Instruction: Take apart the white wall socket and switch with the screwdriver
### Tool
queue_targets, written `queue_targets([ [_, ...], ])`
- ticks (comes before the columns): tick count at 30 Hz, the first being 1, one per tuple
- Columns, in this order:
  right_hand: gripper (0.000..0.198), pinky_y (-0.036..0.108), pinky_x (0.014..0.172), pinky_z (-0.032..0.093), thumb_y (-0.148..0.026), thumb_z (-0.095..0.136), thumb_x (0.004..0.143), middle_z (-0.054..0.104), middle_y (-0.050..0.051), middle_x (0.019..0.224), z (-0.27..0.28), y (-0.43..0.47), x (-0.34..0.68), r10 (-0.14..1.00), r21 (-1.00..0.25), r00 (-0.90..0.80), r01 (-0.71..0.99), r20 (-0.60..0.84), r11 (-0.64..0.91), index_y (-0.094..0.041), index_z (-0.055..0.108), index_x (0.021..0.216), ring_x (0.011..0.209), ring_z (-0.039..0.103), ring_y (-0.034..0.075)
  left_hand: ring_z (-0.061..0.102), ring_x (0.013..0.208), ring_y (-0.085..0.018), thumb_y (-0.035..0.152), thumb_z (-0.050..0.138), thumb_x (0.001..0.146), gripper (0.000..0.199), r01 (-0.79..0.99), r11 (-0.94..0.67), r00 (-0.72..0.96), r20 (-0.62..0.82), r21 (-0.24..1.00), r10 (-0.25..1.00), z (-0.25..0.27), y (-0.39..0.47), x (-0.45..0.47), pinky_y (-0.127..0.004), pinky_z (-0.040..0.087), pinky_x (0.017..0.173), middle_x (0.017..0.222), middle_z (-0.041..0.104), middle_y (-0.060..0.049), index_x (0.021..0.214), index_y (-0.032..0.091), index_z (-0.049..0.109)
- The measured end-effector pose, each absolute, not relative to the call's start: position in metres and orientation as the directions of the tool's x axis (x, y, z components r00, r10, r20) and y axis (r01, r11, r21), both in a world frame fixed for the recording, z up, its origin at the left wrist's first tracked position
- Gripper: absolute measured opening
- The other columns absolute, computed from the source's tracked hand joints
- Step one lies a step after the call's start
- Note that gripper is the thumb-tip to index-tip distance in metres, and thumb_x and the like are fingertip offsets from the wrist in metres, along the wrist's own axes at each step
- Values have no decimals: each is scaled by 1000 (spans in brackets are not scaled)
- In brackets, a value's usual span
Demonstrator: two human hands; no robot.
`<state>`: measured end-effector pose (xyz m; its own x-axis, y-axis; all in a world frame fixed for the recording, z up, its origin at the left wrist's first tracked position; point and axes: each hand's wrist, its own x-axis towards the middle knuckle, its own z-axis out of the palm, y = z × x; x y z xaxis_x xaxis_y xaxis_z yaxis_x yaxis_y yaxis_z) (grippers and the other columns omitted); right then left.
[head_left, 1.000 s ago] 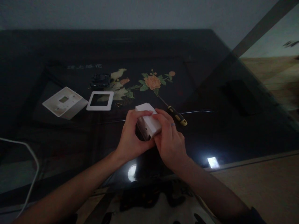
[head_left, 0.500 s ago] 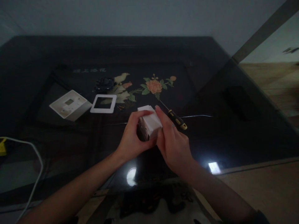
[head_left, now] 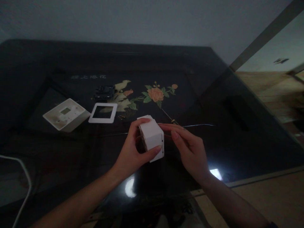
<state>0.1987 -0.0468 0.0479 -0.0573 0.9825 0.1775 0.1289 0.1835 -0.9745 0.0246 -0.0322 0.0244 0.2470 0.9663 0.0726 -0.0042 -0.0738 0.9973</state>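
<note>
My left hand point(head_left: 136, 147) grips a white boxy plastic piece point(head_left: 152, 132), which looks like a wall switch or socket body. The thumb presses its near side and the fingers go over its far left edge. My right hand point(head_left: 190, 144) is just right of this piece, thumb apart from the stretched fingers, holding nothing visible. Its fingertips come close to the right side of the piece; whether they touch it I cannot tell. Behind those fingers lies a screwdriver point(head_left: 167, 115), its handle mostly hidden by the hand.
On the dark glossy table point(head_left: 237, 148) lie a white square frame point(head_left: 103, 120), an open white mounting box point(head_left: 65, 118), a black part point(head_left: 104, 92) and small brass screws point(head_left: 122, 117). A thin wire point(head_left: 199, 125) runs behind my hands. A white cable point(head_left: 28, 183) curves at the left.
My right hand has come off the white piece and opened to its right, covering the screwdriver handle. The piece has turned in my left hand, showing more of its right side.
</note>
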Motion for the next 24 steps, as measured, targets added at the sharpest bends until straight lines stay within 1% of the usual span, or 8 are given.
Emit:
queue_targets([
  [5,24,38,98,56,-29,53,100,73,-2,119,46,-46,201,990,-992,-73,13,125,126,-35,75,108,116,66,18,60,116,-24,20,77,70,63,-33,5,240,3,999,971,31,-33,27,-40,52,97,126,56,-3,120,30,40],
  [7,24,39,101,54,-29,53,100,73,-2,121,46,-47,201,991,-994,-78,4,111,112,-36,74,110,117,65,18,61,113,-22,19,78,71,62,-60,26,232,-12,998,973,32,-33,27,-36,53,94,123,57,-1,119,31,42],
  [10,26,40,102,53,-30,58,97,69,-2,128,45,-50,200,989,-998,-131,2,62,63,-39,68,119,119,64,18,62,102,-17,24,81,72,60,-150,62,196,-32,987,980,31,-32,25,-28,54,85,115,58,1,119,32,44],
  [13,46,46,109,47,-34,69,89,56,0,144,39,-53,197,973,-999,-226,5,41,43,-41,56,133,133,54,22,61,92,-14,34,84,72,64,-280,92,163,-47,955,985,30,-33,25,-22,54,78,108,58,3,122,34,44],
  [15,65,52,114,40,-36,76,83,45,1,154,35,-54,194,958,-998,-284,35,33,44,-41,48,140,141,44,26,61,92,-14,38,86,70,73,-342,133,155,-84,930,984,30,-35,25,-23,55,77,109,58,2,127,36,40],
  [17,74,57,116,35,-37,79,80,40,4,157,32,-55,191,948,-997,-317,72,9,33,-39,42,144,143,40,29,61,93,-15,39,88,68,84,-370,192,161,-141,909,977,31,-37,26,-26,56,79,111,58,1,133,38,33],
  [20,68,57,115,36,-33,75,83,45,8,153,32,-54,190,949,-997,-315,72,-22,0,-33,43,143,139,44,30,62,93,-17,40,89,67,92,-393,267,206,-199,880,958,33,-39,26,-28,57,79,108,58,1,137,39,29],
  [24,62,55,111,41,-29,74,83,49,8,148,34,-54,192,957,-999,-290,43,-25,-14,-31,47,140,132,51,29,61,98,-18,42,87,68,81,-415,338,250,-251,845,935,36,-38,23,-29,56,82,108,59,1,133,37,39],
])
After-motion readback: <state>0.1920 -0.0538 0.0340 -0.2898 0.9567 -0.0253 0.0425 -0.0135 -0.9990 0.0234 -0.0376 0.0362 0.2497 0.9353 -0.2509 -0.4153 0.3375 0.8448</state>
